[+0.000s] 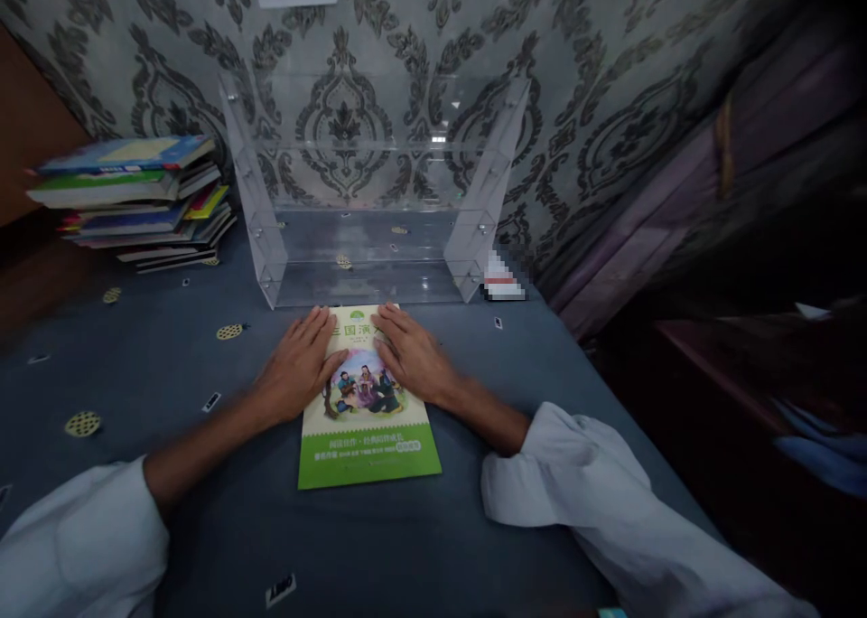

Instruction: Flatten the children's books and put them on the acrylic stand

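A green and cream paperback book [369,455] lies flat on the dark blue cloth, its cover with a colourful picture of seated figures facing up. My left hand [298,365] rests along the book's left edge, fingers stretched out and the thumb on the cover. On the opposite edge lies my right hand [412,354], also flat with extended fingers, covering part of the title. Neither hand is wrapped around the book. Just beyond the fingertips stands a clear acrylic rack [366,284] with tiered shelves, and no books are visible in it.
At the back left, a stack of books [128,193] leans unevenly. A small white item [502,279], blurred out, sits by the rack's right side. The patterned wall [345,103] rises directly behind. On the right, the cloth-covered table [562,356] ends near a purple curtain [629,229].
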{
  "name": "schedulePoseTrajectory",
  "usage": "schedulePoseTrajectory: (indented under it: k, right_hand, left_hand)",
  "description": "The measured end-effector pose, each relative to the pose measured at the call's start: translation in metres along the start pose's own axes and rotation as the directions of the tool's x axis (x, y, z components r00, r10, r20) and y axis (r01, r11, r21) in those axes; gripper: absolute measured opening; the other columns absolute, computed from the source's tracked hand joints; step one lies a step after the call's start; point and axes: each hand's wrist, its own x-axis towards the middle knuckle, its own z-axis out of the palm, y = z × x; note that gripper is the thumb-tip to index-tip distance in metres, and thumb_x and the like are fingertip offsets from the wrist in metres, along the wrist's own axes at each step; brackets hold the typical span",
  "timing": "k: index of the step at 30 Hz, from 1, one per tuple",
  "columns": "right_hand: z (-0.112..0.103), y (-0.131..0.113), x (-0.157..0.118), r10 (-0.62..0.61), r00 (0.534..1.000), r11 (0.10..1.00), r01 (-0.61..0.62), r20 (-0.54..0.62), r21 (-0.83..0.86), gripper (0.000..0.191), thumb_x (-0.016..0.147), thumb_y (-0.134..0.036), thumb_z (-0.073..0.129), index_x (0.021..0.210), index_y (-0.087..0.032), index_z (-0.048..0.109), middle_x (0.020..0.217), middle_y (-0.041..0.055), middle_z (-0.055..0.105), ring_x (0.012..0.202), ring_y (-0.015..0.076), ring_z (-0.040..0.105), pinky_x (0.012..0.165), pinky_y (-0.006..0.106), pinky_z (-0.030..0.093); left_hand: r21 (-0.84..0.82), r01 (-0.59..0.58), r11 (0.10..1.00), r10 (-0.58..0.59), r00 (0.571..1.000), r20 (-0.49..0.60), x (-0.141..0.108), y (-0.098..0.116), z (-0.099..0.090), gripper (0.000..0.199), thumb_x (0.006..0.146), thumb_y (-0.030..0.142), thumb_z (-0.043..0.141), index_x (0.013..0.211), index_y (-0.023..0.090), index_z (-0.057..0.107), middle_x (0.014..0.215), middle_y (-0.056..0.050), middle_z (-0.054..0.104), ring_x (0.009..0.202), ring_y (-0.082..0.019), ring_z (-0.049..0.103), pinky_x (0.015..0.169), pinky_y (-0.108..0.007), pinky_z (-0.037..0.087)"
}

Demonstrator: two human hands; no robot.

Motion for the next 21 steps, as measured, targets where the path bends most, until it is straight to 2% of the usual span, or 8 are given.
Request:
schedulePoseTrajectory:
  k: [4, 7, 12, 18, 21]
  right_hand:
    - [-0.002, -0.009, -0.009, -0.017, 1.0, 0.999, 0.017, -0.014, -0.04, 0.043, 0.1, -0.03, 0.046, 0.139, -0.015, 0.058, 0.146, 0.018, 0.057, 0.143, 0.0312, 0.046, 0.117, 0.055, 0.042]
    - [-0.005, -0.014, -0.016, -0.025, 0.999, 0.999, 0.025, -0.024, -0.037, 0.044, 0.102, -0.032, 0.044, 0.138, -0.012, 0.059, 0.145, 0.0193, 0.057, 0.142, 0.0319, 0.047, 0.117, 0.056, 0.042]
    - [-0.007, -0.015, -0.02, -0.024, 0.999, 1.0, 0.023, -0.024, -0.019, 0.044, 0.101, -0.033, 0.045, 0.138, -0.013, 0.059, 0.145, 0.0185, 0.057, 0.142, 0.0316, 0.048, 0.117, 0.055, 0.042]
    - [-0.005, -0.013, -0.018, -0.016, 1.0, 1.0, 0.016, -0.019, -0.005, 0.044, 0.101, -0.032, 0.045, 0.137, -0.012, 0.059, 0.145, 0.0194, 0.056, 0.143, 0.0319, 0.047, 0.116, 0.056, 0.043]
    - [-0.005, -0.014, -0.018, -0.009, 1.0, 1.0, 0.009, -0.022, 0.0, 0.043, 0.1, -0.03, 0.047, 0.137, -0.012, 0.059, 0.145, 0.0192, 0.057, 0.143, 0.0312, 0.046, 0.117, 0.055, 0.042]
  left_hand:
    - [0.051, -0.03, 0.998, 0.032, 0.999, -0.039, -0.009, 0.007, -0.001, 0.068, 0.106, 0.056, 0.023, 0.148, 0.008, 0.045, 0.157, -0.019, 0.044, 0.148, -0.03, 0.037, 0.119, -0.05, 0.035]
    - [0.073, -0.054, 0.996, 0.059, 0.997, -0.057, -0.013, 0.013, -0.004, 0.067, 0.106, 0.056, 0.022, 0.146, 0.008, 0.047, 0.153, -0.02, 0.048, 0.146, -0.031, 0.041, 0.119, -0.051, 0.035]
    - [0.056, -0.057, 0.997, 0.06, 0.997, -0.052, -0.013, 0.016, -0.008, 0.068, 0.105, 0.058, 0.022, 0.141, 0.007, 0.051, 0.147, -0.021, 0.054, 0.141, -0.033, 0.046, 0.118, -0.052, 0.036]
    - [-0.03, -0.063, 0.998, 0.062, 0.998, -0.02, -0.012, 0.01, -0.001, 0.075, 0.104, 0.062, 0.019, 0.151, 0.008, 0.039, 0.159, -0.02, 0.039, 0.151, -0.031, 0.032, 0.122, -0.05, 0.031]
    - [-0.043, -0.079, 0.996, 0.079, 0.997, 0.007, -0.01, 0.007, -0.001, 0.079, 0.104, 0.064, 0.017, 0.152, 0.005, 0.037, 0.16, -0.021, 0.037, 0.151, -0.032, 0.03, 0.123, -0.05, 0.03]
